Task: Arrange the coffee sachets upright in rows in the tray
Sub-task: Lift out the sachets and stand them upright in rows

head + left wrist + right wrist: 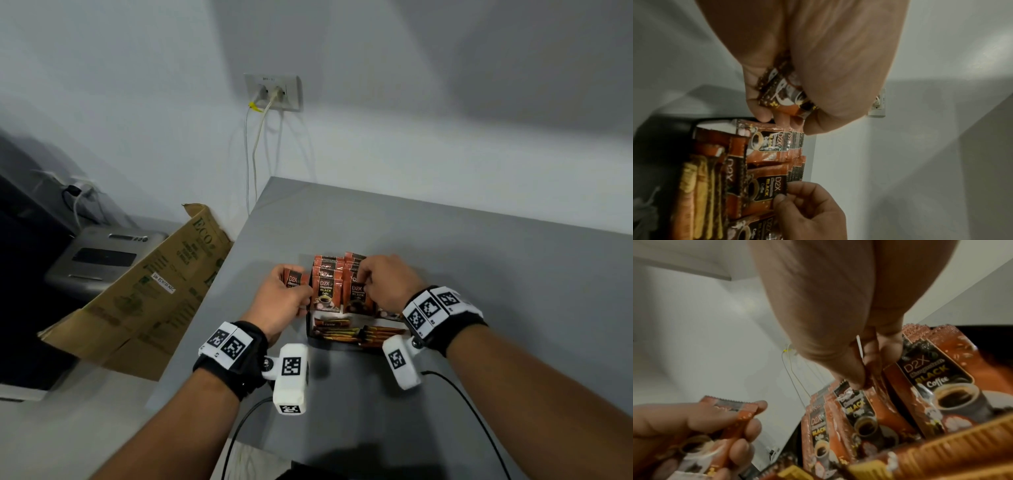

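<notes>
Both your hands are at the tray, each pinching an orange coffee sachet.

Your left hand [286, 298] grips a loose sachet [294, 280] just left of the tray [310, 330], thumb on its face and fingers curled behind it, held upright beside the nearest row. Your right hand [385, 282] pinches the top edge of a sachet in the right row [358, 294], thumb and forefinger closed on it while it stands among the others. The standing sachets [327, 291] fill the rear part of the tray in rows, upright, printed faces toward you. In the front compartment lie thin stick packets [363, 334], flat on their sides. The tray sits on the grey worktop [479, 260], near its left edge; a cardboard box [147, 294] leans beside that edge.
</notes>
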{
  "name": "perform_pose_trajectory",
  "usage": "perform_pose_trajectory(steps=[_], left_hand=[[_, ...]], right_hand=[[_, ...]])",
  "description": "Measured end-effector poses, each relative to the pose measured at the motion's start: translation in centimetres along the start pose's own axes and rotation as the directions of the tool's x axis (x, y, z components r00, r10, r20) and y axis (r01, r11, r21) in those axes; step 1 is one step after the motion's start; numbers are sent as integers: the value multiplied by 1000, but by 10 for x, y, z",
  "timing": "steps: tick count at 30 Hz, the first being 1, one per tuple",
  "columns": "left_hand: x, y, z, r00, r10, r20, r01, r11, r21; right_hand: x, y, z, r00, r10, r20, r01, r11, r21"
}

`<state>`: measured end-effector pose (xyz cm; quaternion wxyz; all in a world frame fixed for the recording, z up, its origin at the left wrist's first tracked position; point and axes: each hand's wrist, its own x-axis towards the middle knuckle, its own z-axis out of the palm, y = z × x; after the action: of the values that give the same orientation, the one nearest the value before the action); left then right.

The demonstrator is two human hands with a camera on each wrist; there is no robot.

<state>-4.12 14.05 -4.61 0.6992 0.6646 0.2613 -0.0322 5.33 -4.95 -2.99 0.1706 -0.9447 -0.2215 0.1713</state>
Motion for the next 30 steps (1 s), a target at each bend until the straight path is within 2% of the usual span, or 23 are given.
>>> perform_pose_trajectory(steps=[6,12,14,16,19,21,23,25,27,30], left_hand=[[-4,-4,-2,1000,-30,8,30,1000,-9],[-9,-1,2,997,-22,68,25,999,-36],[-12,4,6,994,-9,109,17,998,-65],[-14,10,12,987,11,159,5,995,-103],[-12,17,25,971,85,224,-47,984,-170],[-10,20,30,964,108,245,-66,983,-174],[-7,22,28,975,100,198,-74,988,-135],[-4,21,21,994,66,86,-58,994,-87],[-1,18,10,999,33,-18,-34,997,-72],[2,9,-3,997,-1,-71,-2,999,-42]], right_hand=[[6,2,7,998,22,-62,-24,1000,-21],[5,6,9,995,8,-100,-8,1000,0],[1,3,1,986,-11,-167,24,997,79],[-7,-6,-8,980,-38,-196,88,963,253],[-20,-28,-21,983,-150,-104,182,840,510],[-22,-36,-25,976,-191,-103,217,840,497],[-16,-35,-26,975,-158,-155,211,877,431],[-8,-28,-25,979,-97,-177,159,910,383],[-1,-23,-19,986,-41,-160,91,943,319],[5,-25,-3,995,-50,-81,68,972,224]])
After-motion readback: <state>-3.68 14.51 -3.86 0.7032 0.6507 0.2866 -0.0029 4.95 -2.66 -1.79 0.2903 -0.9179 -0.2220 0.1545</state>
